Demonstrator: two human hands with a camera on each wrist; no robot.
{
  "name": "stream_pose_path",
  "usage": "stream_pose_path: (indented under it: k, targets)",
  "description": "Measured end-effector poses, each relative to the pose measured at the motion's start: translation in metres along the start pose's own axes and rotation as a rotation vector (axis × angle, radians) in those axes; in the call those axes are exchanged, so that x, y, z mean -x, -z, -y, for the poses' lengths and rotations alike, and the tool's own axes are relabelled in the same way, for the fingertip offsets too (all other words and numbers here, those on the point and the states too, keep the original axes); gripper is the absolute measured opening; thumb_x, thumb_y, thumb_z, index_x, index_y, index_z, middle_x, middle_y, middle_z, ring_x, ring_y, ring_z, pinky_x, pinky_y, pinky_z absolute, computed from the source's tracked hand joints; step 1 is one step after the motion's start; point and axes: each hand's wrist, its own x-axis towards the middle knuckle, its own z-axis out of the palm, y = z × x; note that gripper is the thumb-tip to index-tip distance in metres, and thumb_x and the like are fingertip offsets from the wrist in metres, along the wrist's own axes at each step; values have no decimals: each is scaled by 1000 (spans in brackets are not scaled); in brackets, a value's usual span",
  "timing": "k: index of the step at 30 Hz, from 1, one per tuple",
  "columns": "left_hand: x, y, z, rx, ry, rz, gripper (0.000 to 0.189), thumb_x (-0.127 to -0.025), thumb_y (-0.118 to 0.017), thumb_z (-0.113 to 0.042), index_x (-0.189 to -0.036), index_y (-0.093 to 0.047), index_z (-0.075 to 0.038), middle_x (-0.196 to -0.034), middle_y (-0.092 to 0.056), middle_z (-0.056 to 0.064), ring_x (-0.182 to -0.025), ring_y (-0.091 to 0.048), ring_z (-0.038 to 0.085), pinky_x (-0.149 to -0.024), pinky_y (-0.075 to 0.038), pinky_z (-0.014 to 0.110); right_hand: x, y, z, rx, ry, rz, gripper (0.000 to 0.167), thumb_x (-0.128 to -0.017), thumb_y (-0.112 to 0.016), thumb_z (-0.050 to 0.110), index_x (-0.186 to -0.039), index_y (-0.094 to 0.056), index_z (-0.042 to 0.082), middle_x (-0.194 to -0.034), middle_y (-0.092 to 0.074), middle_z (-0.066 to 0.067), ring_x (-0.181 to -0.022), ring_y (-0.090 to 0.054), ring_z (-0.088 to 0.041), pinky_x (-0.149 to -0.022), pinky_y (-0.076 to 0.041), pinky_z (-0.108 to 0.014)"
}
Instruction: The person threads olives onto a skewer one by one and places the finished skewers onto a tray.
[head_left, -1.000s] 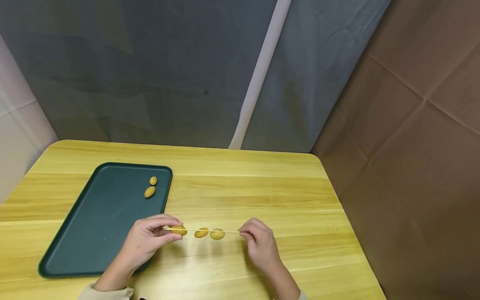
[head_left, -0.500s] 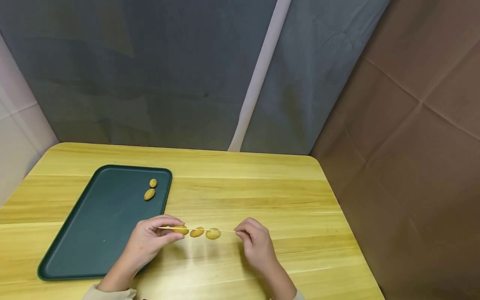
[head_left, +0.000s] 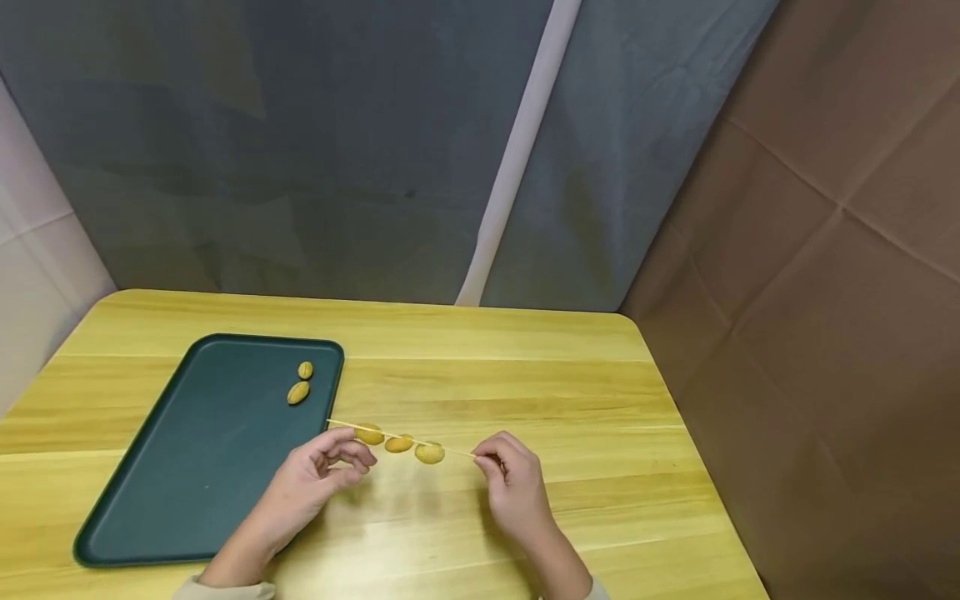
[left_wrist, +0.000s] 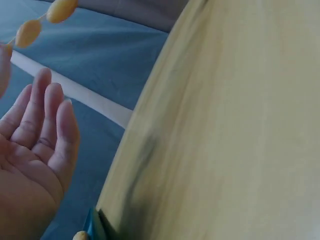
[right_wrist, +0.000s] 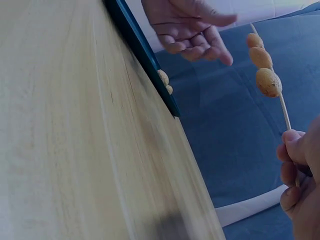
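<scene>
My right hand (head_left: 521, 487) pinches the right end of a thin wooden skewer (head_left: 459, 452), which is raised above the table. Three oval yellow-brown pieces with rough skins are threaded along it: a left one (head_left: 369, 434), a middle one (head_left: 399, 444) and a right one (head_left: 430, 453). Just below the skewer's far end is my left hand (head_left: 307, 483), its fingers loosely bent and parted. The right wrist view shows this left hand (right_wrist: 192, 30) apart from the skewer (right_wrist: 285, 112), with nothing in it.
A dark green tray (head_left: 202, 450) lies on the left of the wooden table (head_left: 525, 392). Two similar oval pieces, a larger one (head_left: 298, 393) and a smaller one (head_left: 305, 370), rest near its right side. Grey cloth (head_left: 337, 167) hangs behind, brown cloth (head_left: 840, 333) at the right.
My left hand has let go of the left piece on the skewer. The skewer's left end has swung up and away, so it now slants. My right hand keeps its pinch.
</scene>
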Motion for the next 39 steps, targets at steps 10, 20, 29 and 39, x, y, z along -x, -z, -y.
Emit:
stream_pose_path:
  k: [10, 20, 29, 39]
  targets:
    - [-3, -45, -1, 163, 71, -81, 23, -97, -67, -1, -119, -67, 3, -107, -73, -3, -100, -64, 8, -82, -52, 22, -3, -12, 13, -37, 44, -7, 10, -92, -69, -4, -92, -68, 6, -86, -65, -1, -73, -59, -13, -64, -54, -21]
    - [-5, -69, -5, 264, 132, -315, 13, -92, -72, 2, -100, -78, -6, -108, -75, 0, -94, -68, 10, -72, -56, 24, 3, -20, 18, -45, 26, 11, 6, -93, -68, -3, -91, -67, 3, -85, -63, -1, -74, -58, -9, -66, -54, -21]
    - [0, -66, -6, 62, 111, -267, 24, -86, -79, -2, -110, -76, 2, -110, -75, -2, -93, -66, 8, -73, -55, 23, 3, -22, 24, -43, 38, 21, 8, -92, -68, 3, -86, -67, 8, -75, -52, 4, -63, -43, -2, -52, -43, -16]
    - [1, -67, -3, 69, 61, -238, 26, -84, -81, 0, -109, -74, 5, -106, -75, -4, -94, -68, 8, -74, -58, 24, 3, -26, 29, -22, 20, 38, 9, -90, -70, 1, -85, -67, 7, -75, -53, 4, -64, -43, 0, -52, -44, -16]
